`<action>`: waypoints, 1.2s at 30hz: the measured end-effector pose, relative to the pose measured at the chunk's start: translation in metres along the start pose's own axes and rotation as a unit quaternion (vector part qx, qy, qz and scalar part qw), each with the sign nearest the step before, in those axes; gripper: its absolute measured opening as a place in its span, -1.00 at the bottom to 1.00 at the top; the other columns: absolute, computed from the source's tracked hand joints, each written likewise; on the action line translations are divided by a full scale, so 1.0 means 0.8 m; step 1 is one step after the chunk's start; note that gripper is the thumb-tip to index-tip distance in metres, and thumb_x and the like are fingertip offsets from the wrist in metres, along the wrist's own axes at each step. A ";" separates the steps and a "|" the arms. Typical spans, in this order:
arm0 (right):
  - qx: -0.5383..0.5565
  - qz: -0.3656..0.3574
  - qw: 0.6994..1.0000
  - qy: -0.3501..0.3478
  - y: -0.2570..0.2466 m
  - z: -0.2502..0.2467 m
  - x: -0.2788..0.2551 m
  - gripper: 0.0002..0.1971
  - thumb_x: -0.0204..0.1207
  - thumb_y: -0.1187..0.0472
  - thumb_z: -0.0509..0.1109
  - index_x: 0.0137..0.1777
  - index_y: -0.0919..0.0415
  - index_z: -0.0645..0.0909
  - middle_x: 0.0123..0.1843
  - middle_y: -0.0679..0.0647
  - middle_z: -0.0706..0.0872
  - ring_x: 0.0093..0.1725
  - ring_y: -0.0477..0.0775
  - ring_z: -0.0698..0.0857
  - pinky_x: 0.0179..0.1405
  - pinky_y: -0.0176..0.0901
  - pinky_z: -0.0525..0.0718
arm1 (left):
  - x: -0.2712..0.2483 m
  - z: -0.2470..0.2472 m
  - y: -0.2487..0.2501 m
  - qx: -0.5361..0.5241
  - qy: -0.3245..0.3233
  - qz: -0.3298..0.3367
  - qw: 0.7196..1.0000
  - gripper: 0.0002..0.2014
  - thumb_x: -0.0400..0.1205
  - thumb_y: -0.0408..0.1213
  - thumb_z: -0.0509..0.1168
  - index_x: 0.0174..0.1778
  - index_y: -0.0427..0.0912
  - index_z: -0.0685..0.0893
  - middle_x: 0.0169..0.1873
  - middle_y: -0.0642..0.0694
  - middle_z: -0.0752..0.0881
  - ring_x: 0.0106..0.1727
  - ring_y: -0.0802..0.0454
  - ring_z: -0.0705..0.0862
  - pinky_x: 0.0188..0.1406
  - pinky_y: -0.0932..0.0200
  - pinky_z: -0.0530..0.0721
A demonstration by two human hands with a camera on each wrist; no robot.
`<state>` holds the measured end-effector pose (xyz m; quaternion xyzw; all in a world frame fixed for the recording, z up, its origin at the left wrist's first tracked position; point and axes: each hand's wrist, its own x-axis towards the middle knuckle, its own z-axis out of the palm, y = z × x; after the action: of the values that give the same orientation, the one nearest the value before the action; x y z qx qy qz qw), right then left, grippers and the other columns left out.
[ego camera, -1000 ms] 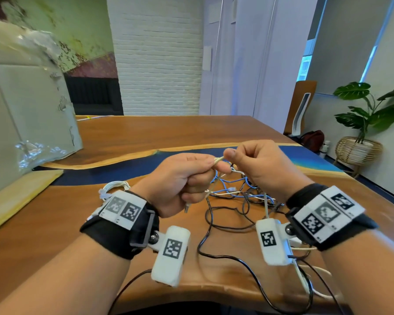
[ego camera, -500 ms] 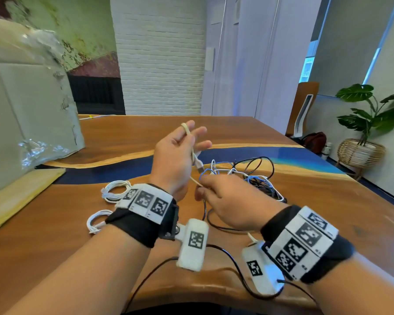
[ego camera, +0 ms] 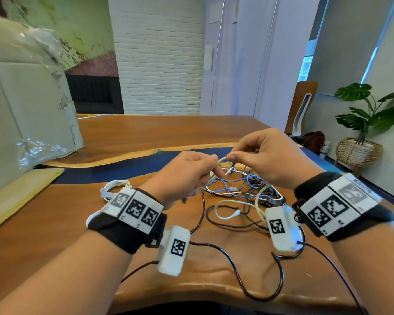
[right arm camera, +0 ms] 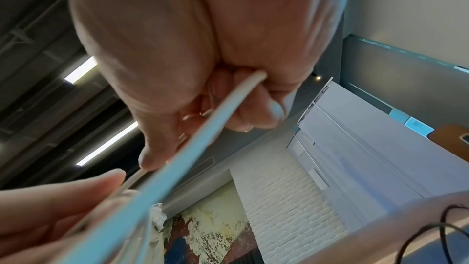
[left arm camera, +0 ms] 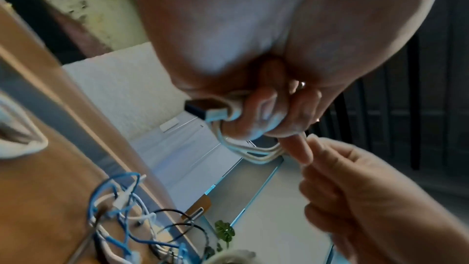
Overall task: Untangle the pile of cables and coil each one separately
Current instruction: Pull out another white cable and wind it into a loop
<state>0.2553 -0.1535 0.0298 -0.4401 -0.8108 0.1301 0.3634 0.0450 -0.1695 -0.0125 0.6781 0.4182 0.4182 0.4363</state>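
Observation:
My left hand (ego camera: pixel 191 172) grips a cream cable (left arm camera: pixel 251 153) wound in several loops round its fingers, with the cable's USB plug (left arm camera: pixel 205 108) sticking out beside them. My right hand (ego camera: pixel 257 153) pinches the same cream cable (right arm camera: pixel 198 138) right next to the left fingertips, above the table. The cable's loose tail (ego camera: pixel 233 206) hangs down to the wood. Under and beyond both hands lies the tangled pile (ego camera: pixel 241 187) of blue, white and black cables. Two coiled white cables (ego camera: pixel 114 187) lie left of my left wrist.
The wooden table (ego camera: pixel 146 133) has a blue resin strip across it. A large cardboard box (ego camera: pixel 21 105) with plastic wrap stands at the left. Black camera leads (ego camera: pixel 248 289) trail over the near edge. A chair (ego camera: pixel 301 108) and potted plant (ego camera: pixel 364 123) stand at the right.
My left hand had opened and risen with the cream cable looped over its fingers while the right dropped low. Now both hands are level again, fingertips meeting on the cable.

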 end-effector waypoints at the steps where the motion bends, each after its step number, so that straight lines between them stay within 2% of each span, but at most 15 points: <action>1: 0.011 -0.003 1.000 0.009 0.001 0.001 0.001 -0.91 0.52 0.01 0.61 -0.17 -0.04 0.87 -0.31 -0.04 0.83 -0.37 -0.23 0.63 -0.31 -0.27 0.62 | -0.001 -0.002 0.003 -0.041 -0.003 -0.006 0.999 -0.56 0.85 -0.15 0.12 -0.20 -0.22 0.79 -0.60 0.00 0.26 -0.54 0.03 0.11 -0.52 0.08 0.10; 4: 0.051 0.003 0.998 0.031 0.004 0.007 0.004 -0.91 0.60 0.05 0.55 -0.05 -0.03 0.89 -0.26 -0.01 0.85 -0.33 -0.14 0.64 -0.24 -0.19 0.64 | -0.003 -0.007 0.011 -0.220 0.001 -0.033 0.975 -0.63 0.82 -0.21 0.10 -0.20 -0.22 0.72 -0.59 0.05 0.21 -0.60 0.13 0.11 -0.65 0.25 0.12; 6: 0.093 0.008 0.995 0.027 0.004 0.018 0.006 -0.86 0.68 0.12 0.47 0.05 0.02 0.88 -0.41 -0.18 0.77 -0.41 -0.24 0.60 -0.37 -0.37 0.54 | -0.004 -0.004 0.016 -0.354 -0.009 -0.033 0.935 -0.67 0.81 -0.21 0.08 -0.12 -0.23 0.67 -0.58 0.08 0.22 -0.63 0.18 0.13 -0.67 0.31 0.14; 8: 0.177 0.035 0.984 0.007 0.004 0.034 0.008 -0.81 0.74 0.17 0.38 0.14 0.12 0.85 -0.57 -0.19 0.59 -0.57 -0.21 0.47 -0.53 -0.43 0.41 | -0.003 0.002 0.019 -0.454 -0.015 -0.015 0.891 -0.70 0.82 -0.22 0.06 -0.05 -0.23 0.64 -0.56 0.09 0.28 -0.65 0.18 0.17 -0.68 0.34 0.18; 11: 0.375 0.133 0.916 -0.062 0.006 0.048 0.009 -0.76 0.79 0.12 0.29 0.23 0.08 0.79 -0.51 0.01 0.41 -0.59 -0.09 0.24 -0.68 -0.30 0.28 | 0.001 0.012 0.022 -0.545 0.019 0.011 0.838 -0.73 0.83 -0.25 0.04 0.10 -0.27 0.63 -0.47 0.06 0.46 -0.66 0.17 0.24 -0.67 0.38 0.28; 14: 0.429 0.167 0.880 -0.119 0.007 0.052 0.008 -0.72 0.84 0.14 0.19 0.30 0.04 0.74 -0.47 0.02 0.41 -0.61 -0.11 0.20 -0.69 -0.32 0.35 | 0.009 0.013 0.029 -0.582 0.085 0.040 0.808 -0.73 0.84 -0.29 0.05 0.16 -0.31 0.63 -0.29 0.01 0.70 -0.64 0.20 0.32 -0.59 0.39 0.40; 17: 0.359 0.179 0.902 -0.157 0.001 0.062 -0.002 -0.67 0.86 0.20 0.13 0.34 -0.03 0.72 -0.46 0.04 0.45 -0.65 -0.10 0.21 -0.71 -0.33 0.29 | 0.020 -0.003 0.039 -0.605 0.152 0.075 0.778 -0.73 0.85 -0.36 0.04 0.10 -0.35 0.64 -0.03 -0.08 0.82 -0.50 0.22 0.54 -0.37 0.36 0.64; 19: 0.189 0.141 0.959 -0.154 -0.008 0.070 -0.007 -0.67 0.85 0.19 0.15 0.32 -0.05 0.75 -0.47 -0.02 0.52 -0.62 -0.04 0.38 -0.59 -0.24 0.47 | 0.029 -0.009 0.040 -0.606 0.191 0.089 0.767 -0.75 0.85 -0.41 0.07 0.11 -0.40 0.66 0.11 -0.15 0.82 -0.33 0.18 0.69 -0.10 0.28 0.79; 22: -0.040 0.044 0.987 -0.147 -0.026 0.067 -0.007 -0.72 0.81 0.10 0.20 0.17 -0.09 0.78 -0.23 -0.12 0.78 -0.24 0.03 0.71 -0.20 -0.06 0.68 | 0.037 -0.001 0.030 -0.500 0.252 0.074 0.825 -0.78 0.83 -0.41 0.15 0.32 -0.38 0.62 0.19 -0.16 0.80 -0.23 0.08 0.79 0.00 0.20 0.82; 24: -0.082 0.030 0.988 -0.126 -0.033 0.055 -0.007 -0.77 0.78 0.02 0.26 0.05 -0.11 0.78 -0.28 -0.16 0.74 -0.27 -0.11 0.64 -0.29 -0.15 0.53 | 0.038 0.005 0.017 -0.357 0.283 0.071 0.887 -0.78 0.85 -0.39 0.13 0.36 -0.27 0.59 0.17 -0.07 0.81 -0.17 0.05 0.82 -0.13 0.21 0.81; 26: -0.094 0.028 0.988 -0.121 -0.033 0.045 -0.007 -0.79 0.75 -0.03 0.32 0.01 -0.10 0.79 -0.32 -0.18 0.71 -0.28 -0.18 0.62 -0.30 -0.18 0.47 | 0.039 0.008 0.007 -0.219 0.302 0.083 0.924 -0.76 0.86 -0.36 0.08 0.38 -0.20 0.57 0.20 0.00 0.79 -0.06 0.09 0.84 -0.13 0.22 0.78; 29: -0.096 0.011 0.985 -0.141 -0.039 0.047 -0.012 -0.78 0.74 -0.04 0.33 -0.01 -0.09 0.80 -0.40 -0.11 0.68 -0.36 -0.14 0.60 -0.32 -0.12 0.49 | 0.042 0.013 0.006 -0.153 0.311 0.084 0.934 -0.71 0.86 -0.36 0.06 0.45 -0.21 0.56 0.28 -0.01 0.76 0.10 0.16 0.82 0.11 0.24 0.78; 31: -0.106 -0.006 0.984 -0.141 -0.045 0.050 -0.016 -0.74 0.72 -0.04 0.35 -0.13 -0.01 0.78 -0.46 -0.07 0.64 -0.41 -0.13 0.56 -0.33 -0.07 0.48 | 0.045 0.015 0.007 -0.094 0.291 0.077 0.949 -0.72 0.86 -0.36 0.07 0.42 -0.20 0.58 0.26 -0.03 0.77 0.08 0.16 0.82 0.10 0.21 0.79; 33: -0.094 -0.014 0.988 -0.122 -0.046 0.040 -0.015 -0.69 0.66 -0.04 0.42 -0.25 0.11 0.75 -0.48 -0.06 0.65 -0.40 -0.15 0.60 -0.32 -0.06 0.53 | 0.043 0.016 0.003 0.002 0.247 0.070 0.966 -0.75 0.85 -0.34 0.10 0.37 -0.17 0.61 0.18 0.00 0.80 -0.11 0.10 0.84 -0.05 0.03 0.81; 36: -0.049 -0.010 0.997 -0.066 -0.036 0.014 -0.004 -0.72 0.57 -0.03 0.55 -0.29 0.11 0.80 -0.55 -0.15 0.62 -0.48 -0.19 0.52 -0.43 -0.28 0.46 | 0.029 0.014 -0.005 0.142 0.179 0.045 0.972 -0.79 0.79 -0.35 0.10 0.14 -0.11 0.65 -0.34 0.20 0.81 -0.43 0.14 0.66 -0.39 0.11 0.54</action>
<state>0.2311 -0.1717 0.0356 -0.4398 -0.8427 0.1158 0.2881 0.0616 -0.1492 -0.0145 0.6652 0.5140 0.4884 0.2339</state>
